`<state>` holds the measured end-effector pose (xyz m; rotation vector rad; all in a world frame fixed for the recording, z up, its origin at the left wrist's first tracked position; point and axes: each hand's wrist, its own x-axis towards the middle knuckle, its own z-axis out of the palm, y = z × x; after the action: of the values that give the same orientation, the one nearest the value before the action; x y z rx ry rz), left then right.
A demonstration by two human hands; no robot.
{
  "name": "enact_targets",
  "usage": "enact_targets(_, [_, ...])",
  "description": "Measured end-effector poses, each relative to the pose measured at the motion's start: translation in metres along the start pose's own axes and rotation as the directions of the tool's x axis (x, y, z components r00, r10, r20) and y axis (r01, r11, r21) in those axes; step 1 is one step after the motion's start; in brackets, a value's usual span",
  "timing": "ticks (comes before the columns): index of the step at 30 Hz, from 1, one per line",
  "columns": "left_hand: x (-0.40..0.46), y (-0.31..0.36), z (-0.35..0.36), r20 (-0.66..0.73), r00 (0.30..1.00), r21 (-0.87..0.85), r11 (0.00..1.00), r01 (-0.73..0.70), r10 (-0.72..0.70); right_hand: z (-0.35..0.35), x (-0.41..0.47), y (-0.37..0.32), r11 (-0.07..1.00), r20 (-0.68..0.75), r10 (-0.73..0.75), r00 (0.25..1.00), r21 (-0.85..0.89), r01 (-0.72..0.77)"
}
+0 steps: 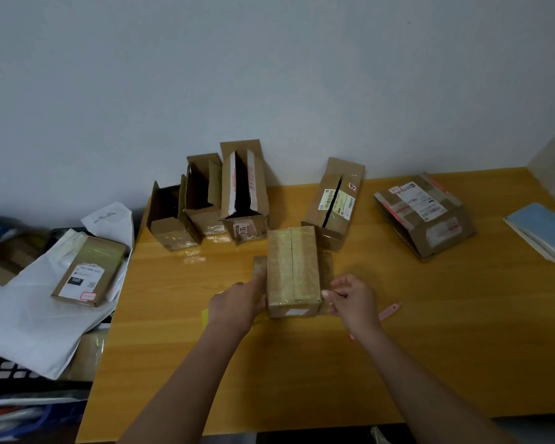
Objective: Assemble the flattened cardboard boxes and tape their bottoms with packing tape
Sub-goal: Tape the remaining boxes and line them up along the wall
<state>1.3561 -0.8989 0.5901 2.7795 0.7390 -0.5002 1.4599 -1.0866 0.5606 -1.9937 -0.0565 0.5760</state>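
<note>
Head view. Wooden table (398,363), yellow-orange grain, set against pale grey wall (269,75); second wall meeting it at far right corner. Left of table, off its edge: white mailer bags (29,315) heaped over clutter, with flat labelled parcel (88,270) lying on top.

Along back edge, against wall: three erected boxes touching side by side, flaps open toward camera — short box (170,219) at left, middle box (202,197), tall box (244,190) with white-lined flaps. Just right of centre: labelled box (334,203) tilted back, top seam split open. Farther right, well apart: collapsed box (425,216) with shipping labels and red-printed tape, lying slanted. At far right edge: stack of blue-covered notebooks (540,230). Pink utility knife (390,310) on table, partly hidden behind right wrist. Yellow object (204,315) beside left wrist, mostly hidden; identity unclear.

Centre, near front of row: small cardboard box (293,270), standing bottom-up on table, closed flaps uppermost, covered in glossy yellowish packing tape (281,267) running lengthwise beside centre seam; tape ends hanging off both sides; white label patch on near face.

Left hand (237,304) laid against left side of box, fingers extended along wall. Right hand (354,299) at near right corner, thumb and fingers pinching tape end.
</note>
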Motion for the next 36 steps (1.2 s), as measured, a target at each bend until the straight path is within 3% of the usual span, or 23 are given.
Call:
enact_targets(7, [0.000, -0.005, 0.000, -0.021, 0.998, -0.048, 0.997, -0.062, 0.061, -0.011, 0.000, 0.000, 0.976, -0.040, -0.027, 0.999, -0.217, 0.018])
enact_targets(20, [0.000, 0.003, 0.009, -0.028, 0.999, -0.150, 0.988, -0.046, 0.042, 0.001, -0.007, -0.009, 0.953, -0.059, -0.168, 0.984, -0.265, 0.147])
enact_targets(30, [-0.019, 0.010, 0.025, -0.060, 0.998, -0.300, 0.954, -0.027, 0.010, 0.004, -0.004, -0.002, 0.968, -0.044, -0.191, 0.981, -0.173, 0.181])
enact_targets(36, [-0.023, 0.007, 0.027, -0.058, 0.998, -0.386, 0.921, -0.059, 0.040, 0.013, 0.001, 0.004, 0.999, -0.116, -0.045, 0.992, 0.018, 0.047])
